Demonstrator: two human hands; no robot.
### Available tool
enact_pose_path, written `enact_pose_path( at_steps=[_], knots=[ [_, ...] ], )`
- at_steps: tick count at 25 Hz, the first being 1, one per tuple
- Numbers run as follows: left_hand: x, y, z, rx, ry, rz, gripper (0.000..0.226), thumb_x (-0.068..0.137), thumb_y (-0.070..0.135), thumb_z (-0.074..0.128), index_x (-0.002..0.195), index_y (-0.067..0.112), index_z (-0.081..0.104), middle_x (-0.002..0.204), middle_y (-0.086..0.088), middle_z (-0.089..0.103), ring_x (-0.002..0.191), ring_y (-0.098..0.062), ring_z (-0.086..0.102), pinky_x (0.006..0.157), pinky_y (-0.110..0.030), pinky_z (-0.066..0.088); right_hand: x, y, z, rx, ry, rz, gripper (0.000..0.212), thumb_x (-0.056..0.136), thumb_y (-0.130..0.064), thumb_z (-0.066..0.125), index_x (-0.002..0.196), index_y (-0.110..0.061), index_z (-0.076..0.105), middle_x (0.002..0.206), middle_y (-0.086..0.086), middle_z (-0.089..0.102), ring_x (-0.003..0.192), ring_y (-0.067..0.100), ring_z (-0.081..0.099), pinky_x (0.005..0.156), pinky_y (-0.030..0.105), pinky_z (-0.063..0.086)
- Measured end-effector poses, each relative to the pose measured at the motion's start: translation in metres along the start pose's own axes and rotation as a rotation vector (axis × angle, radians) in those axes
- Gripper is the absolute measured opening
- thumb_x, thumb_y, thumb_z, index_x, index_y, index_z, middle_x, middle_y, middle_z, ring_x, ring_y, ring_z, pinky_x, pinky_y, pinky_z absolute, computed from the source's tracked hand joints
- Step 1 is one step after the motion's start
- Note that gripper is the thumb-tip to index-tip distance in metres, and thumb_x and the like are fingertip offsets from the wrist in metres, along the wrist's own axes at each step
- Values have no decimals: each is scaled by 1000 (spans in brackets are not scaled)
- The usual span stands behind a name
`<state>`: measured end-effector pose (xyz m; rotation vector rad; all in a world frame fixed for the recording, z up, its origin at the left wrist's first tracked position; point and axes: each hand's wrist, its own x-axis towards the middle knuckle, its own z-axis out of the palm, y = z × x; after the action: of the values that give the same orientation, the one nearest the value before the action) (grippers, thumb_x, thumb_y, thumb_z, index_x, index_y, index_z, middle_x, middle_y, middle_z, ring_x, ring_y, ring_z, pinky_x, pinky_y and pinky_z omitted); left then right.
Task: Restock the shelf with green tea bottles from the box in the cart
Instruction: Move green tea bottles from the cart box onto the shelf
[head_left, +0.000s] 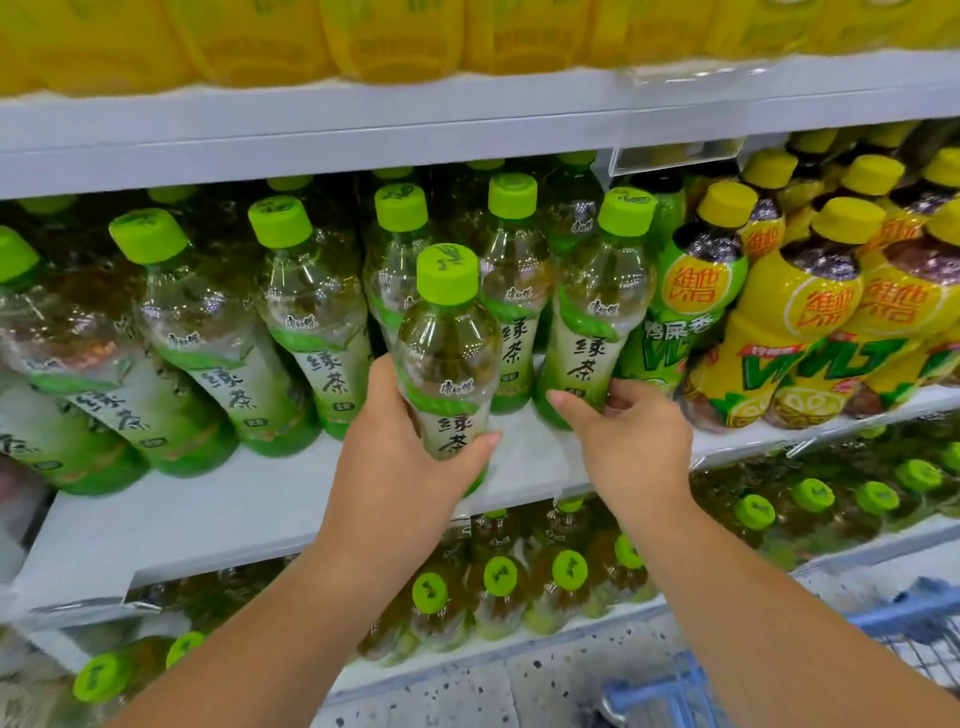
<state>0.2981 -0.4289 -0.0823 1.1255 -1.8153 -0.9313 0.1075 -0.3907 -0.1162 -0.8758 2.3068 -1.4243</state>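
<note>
The green tea bottle (447, 338) stands upright over the near part of the middle shelf (260, 509), just in front of the stocked row (306, 322). Its green cap is on and the tea reaches almost to the neck. Being this full, it probably has fair weight for its size. The thin clear wall would likely dent under a hard squeeze, and the bare, glossy shoulder above the label looks like a slippery place to hold. The label band low on the body is the better hold, and the left hand (410, 467) grips it there, with the thumb wrapped across the front of the label and the fingers curled round the left side and back. The right hand (634, 441) is at the foot of the rightmost stocked bottle (597, 322). Its thumb lies at the left of the base and its fingers curl at the right, so it seems to pinch that bottle, though the far side of the hold is hidden. A low hold like this suits sliding a full bottle along the shelf, whereas a push near the cap could tip it. Just right of that bottle stand yellow lemon tea bottles (795, 332). Below are the lower shelf bottles (498, 577), caps toward the viewer. The blue frame of the cart (914, 618) shows at the near right, and its box is out of view.
</note>
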Motion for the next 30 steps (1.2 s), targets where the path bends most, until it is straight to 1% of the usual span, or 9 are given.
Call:
enact_pose_path(
  at_steps=[4, 7, 12, 15, 18, 23, 26, 28, 30],
  knots=[
    [-2, -6, -1, 12, -16, -39, 69, 68, 40, 91, 117, 56, 44, 113, 35, 61, 103, 19, 56, 73, 5, 39, -3, 8, 10, 14, 62, 69, 32, 79, -42, 82, 85, -17, 62, 71, -13, 52, 75, 13, 57, 61, 23, 37],
    [-3, -12, -1, 56, -50, -63, 76, 64, 45, 92, 120, 54, 42, 119, 30, 58, 109, 13, 54, 73, -4, 42, -2, 13, 12, 14, 64, 26, 25, 81, -34, 81, 78, -23, 59, 70, -19, 50, 68, 9, 51, 57, 17, 33],
    [-12, -29, -4, 190, -108, -123, 59, 72, 41, 88, 113, 44, 46, 112, 26, 48, 103, 21, 46, 71, -7, 37, 15, 11, 15, -9, -42, 113, 33, 85, -38, 77, 73, -9, 66, 67, 9, 60, 61, 20, 54, 53, 27, 40],
    [-15, -34, -6, 191, -91, -108, 48, 74, 42, 86, 110, 38, 54, 105, 28, 44, 103, 16, 47, 75, -6, 38, 19, 10, 16, -19, -65, 157, 39, 83, -43, 77, 67, -9, 65, 61, 5, 61, 57, 21, 55, 54, 29, 43],
    [-16, -35, -6, 202, -100, -97, 47, 74, 44, 85, 112, 39, 57, 105, 29, 44, 102, 11, 50, 80, -8, 38, 25, 6, 18, -19, -64, 168, 39, 82, -44, 79, 82, -5, 75, 73, 9, 72, 69, 26, 67, 67, 40, 58],
    [-16, -33, -9, 194, -106, -90, 48, 75, 44, 84, 115, 37, 57, 107, 25, 46, 104, 12, 49, 78, -5, 38, 25, 5, 15, -19, -128, 191, 47, 83, -45, 76, 108, -6, 73, 87, 12, 74, 81, 34, 70, 78, 50, 60],
    [-14, -33, -9, 196, -113, -86, 50, 75, 42, 85, 115, 36, 57, 107, 25, 46, 105, 17, 46, 75, 1, 38, 17, -2, 4, -64, -175, 193, 49, 87, -41, 73, 122, -9, 67, 94, 11, 74, 81, 29, 73, 83, 43, 59],
    [-13, -33, -9, 177, -110, -81, 51, 74, 40, 87, 116, 32, 59, 107, 25, 48, 105, 19, 45, 78, 5, 36, -1, -9, -6, -77, -199, 27, 26, 89, -35, 70, 113, -25, 70, 93, -3, 73, 85, 18, 72, 75, 25, 57],
    [-12, -33, -10, 158, -102, -70, 53, 74, 39, 88, 119, 29, 61, 109, 23, 51, 105, 19, 45, 80, 5, 33, -27, -22, -12, 64, -382, -67, 26, 86, -36, 69, 110, -43, 64, 99, -20, 69, 92, -2, 67, 67, 8, 49]
  ],
)
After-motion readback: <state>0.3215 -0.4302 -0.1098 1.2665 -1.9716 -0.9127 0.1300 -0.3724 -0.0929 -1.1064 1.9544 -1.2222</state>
